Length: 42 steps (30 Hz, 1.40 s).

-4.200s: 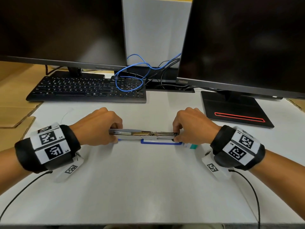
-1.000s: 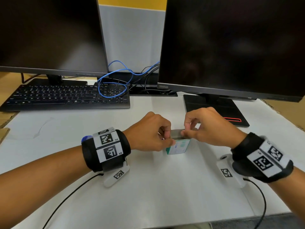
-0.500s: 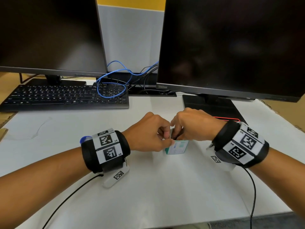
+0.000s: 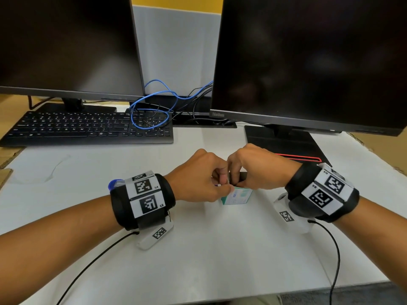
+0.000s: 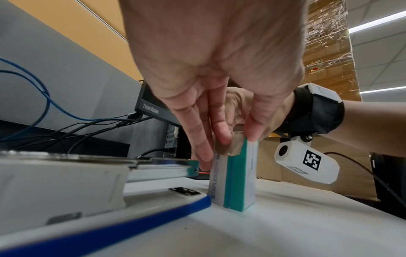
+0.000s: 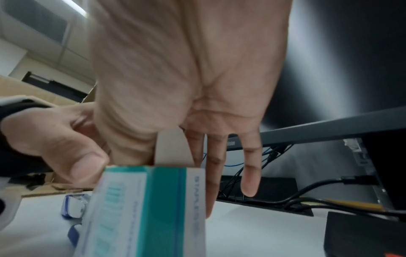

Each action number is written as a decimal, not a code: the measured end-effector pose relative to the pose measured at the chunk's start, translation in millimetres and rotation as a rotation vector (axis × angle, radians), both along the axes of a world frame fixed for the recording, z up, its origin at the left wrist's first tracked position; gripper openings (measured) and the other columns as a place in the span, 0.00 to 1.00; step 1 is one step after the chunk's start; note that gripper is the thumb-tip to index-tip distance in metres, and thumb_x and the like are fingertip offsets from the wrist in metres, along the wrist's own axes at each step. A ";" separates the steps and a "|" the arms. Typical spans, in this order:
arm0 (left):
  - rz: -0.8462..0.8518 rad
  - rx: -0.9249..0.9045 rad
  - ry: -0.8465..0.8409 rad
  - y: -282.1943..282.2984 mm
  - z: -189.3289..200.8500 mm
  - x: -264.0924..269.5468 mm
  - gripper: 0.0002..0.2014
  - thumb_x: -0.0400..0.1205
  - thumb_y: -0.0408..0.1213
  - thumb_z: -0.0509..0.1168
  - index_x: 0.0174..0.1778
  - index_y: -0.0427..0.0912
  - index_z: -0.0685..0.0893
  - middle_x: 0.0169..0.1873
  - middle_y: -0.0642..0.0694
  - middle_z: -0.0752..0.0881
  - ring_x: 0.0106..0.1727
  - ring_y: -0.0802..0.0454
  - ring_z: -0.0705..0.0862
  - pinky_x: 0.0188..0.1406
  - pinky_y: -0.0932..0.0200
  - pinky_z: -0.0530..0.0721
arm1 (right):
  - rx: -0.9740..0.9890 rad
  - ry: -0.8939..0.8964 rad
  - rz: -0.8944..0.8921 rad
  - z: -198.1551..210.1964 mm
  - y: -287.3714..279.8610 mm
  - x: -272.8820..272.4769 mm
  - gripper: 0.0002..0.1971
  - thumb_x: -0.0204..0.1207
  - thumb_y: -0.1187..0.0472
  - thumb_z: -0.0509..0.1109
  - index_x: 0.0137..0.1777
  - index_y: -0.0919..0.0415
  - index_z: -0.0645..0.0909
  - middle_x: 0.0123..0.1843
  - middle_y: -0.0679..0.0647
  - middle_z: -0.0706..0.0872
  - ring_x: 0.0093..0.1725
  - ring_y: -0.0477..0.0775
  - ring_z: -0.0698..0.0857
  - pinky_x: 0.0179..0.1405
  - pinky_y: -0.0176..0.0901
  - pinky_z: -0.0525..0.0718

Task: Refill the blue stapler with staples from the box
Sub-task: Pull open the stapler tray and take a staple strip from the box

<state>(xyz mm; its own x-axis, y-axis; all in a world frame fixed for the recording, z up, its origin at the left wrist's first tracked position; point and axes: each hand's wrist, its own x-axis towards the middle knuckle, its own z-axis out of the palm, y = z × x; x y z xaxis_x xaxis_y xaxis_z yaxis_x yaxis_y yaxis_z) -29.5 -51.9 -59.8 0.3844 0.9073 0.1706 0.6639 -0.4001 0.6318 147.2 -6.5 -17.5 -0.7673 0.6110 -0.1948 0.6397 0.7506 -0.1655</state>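
From the head view, both hands meet over the small box (image 4: 236, 195) standing on the white table (image 4: 220, 249); the step looks like opening it.

From the left wrist, the left hand (image 5: 211, 73) pinches the box top, beside the open stapler (image 5: 92, 184).

From the right wrist, the right hand (image 6: 186, 73) holds the flap (image 6: 171, 149) (a bit blurry). Next, pull staples out gently.

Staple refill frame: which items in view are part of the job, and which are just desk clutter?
In the job:
- staples box, standing on end, flap open
- blue stapler, opened, lying left of the box
- left hand, pinching the box top
- right hand, fingers at the flap

Lying about:
- keyboard
- two monitors
- blue cable
- white table
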 end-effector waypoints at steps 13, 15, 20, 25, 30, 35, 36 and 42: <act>0.029 -0.021 0.001 -1.0 1.2 -0.5 0.10 0.75 0.39 0.74 0.34 0.35 0.86 0.34 0.47 0.90 0.44 0.52 0.92 0.34 0.52 0.92 | -0.093 0.098 -0.024 7.4 12.6 11.0 0.02 0.72 0.58 0.77 0.39 0.52 0.91 0.57 0.40 0.90 0.55 0.44 0.88 0.46 0.24 0.78; 0.039 -0.031 -0.004 -0.2 0.4 -0.5 0.11 0.76 0.39 0.74 0.35 0.35 0.86 0.36 0.47 0.90 0.46 0.51 0.92 0.34 0.53 0.92 | -0.074 0.135 -0.061 13.1 12.9 13.8 0.02 0.71 0.54 0.79 0.39 0.49 0.91 0.56 0.39 0.91 0.53 0.39 0.87 0.45 0.22 0.76; 0.068 -0.041 -0.024 2.8 1.8 -0.4 0.12 0.75 0.43 0.75 0.41 0.37 0.86 0.43 0.46 0.92 0.47 0.53 0.91 0.42 0.54 0.92 | -0.083 0.285 -0.175 25.7 11.6 17.0 0.04 0.73 0.54 0.79 0.45 0.50 0.92 0.51 0.42 0.93 0.52 0.39 0.88 0.56 0.35 0.85; 0.172 -0.010 -0.430 1.7 15.1 -9.1 0.20 0.72 0.40 0.79 0.59 0.42 0.86 0.46 0.46 0.92 0.46 0.54 0.93 0.49 0.57 0.92 | -0.163 0.462 -0.238 32.0 6.1 16.2 0.04 0.71 0.54 0.80 0.44 0.51 0.93 0.44 0.45 0.94 0.49 0.46 0.90 0.61 0.50 0.88; 0.090 -0.059 -0.651 -0.2 30.1 -17.7 0.14 0.79 0.28 0.73 0.60 0.35 0.89 0.44 0.36 0.92 0.40 0.46 0.93 0.49 0.50 0.92 | -0.355 0.641 -0.243 30.6 1.8 14.8 0.06 0.72 0.58 0.79 0.46 0.57 0.93 0.43 0.51 0.96 0.46 0.53 0.94 0.47 0.39 0.91; 0.060 -0.173 -0.758 -1.1 29.0 -18.9 0.12 0.78 0.23 0.71 0.58 0.32 0.88 0.48 0.26 0.90 0.38 0.45 0.91 0.49 0.48 0.91 | -0.495 0.746 -0.249 27.1 -1.4 10.5 0.08 0.72 0.63 0.78 0.50 0.65 0.90 0.44 0.62 0.95 0.43 0.57 0.93 0.48 0.42 0.91; 0.062 -0.183 -0.769 -0.9 28.9 -19.1 0.11 0.78 0.23 0.71 0.57 0.31 0.88 0.47 0.26 0.89 0.38 0.46 0.90 0.48 0.49 0.91 | -0.497 0.761 -0.250 26.1 -1.9 9.8 0.09 0.72 0.63 0.78 0.51 0.66 0.89 0.44 0.62 0.95 0.44 0.59 0.94 0.50 0.45 0.91; 0.122 -0.220 -0.757 1.3 25.1 -21.7 0.10 0.80 0.26 0.70 0.56 0.27 0.86 0.44 0.29 0.89 0.40 0.44 0.90 0.47 0.46 0.92 | -0.281 0.762 -0.211 22.9 -8.3 5.3 0.22 0.72 0.65 0.79 0.65 0.53 0.81 0.44 0.54 0.96 0.43 0.51 0.95 0.52 0.58 0.93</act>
<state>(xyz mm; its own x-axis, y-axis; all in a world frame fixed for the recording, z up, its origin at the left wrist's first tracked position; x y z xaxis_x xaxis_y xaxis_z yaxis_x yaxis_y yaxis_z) -51.2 -50.6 -34.8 0.1311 0.9787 0.1578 0.0536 -0.1659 0.9847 152.5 -14.8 5.4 -0.6254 0.7629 0.1638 0.3998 0.4936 -0.7723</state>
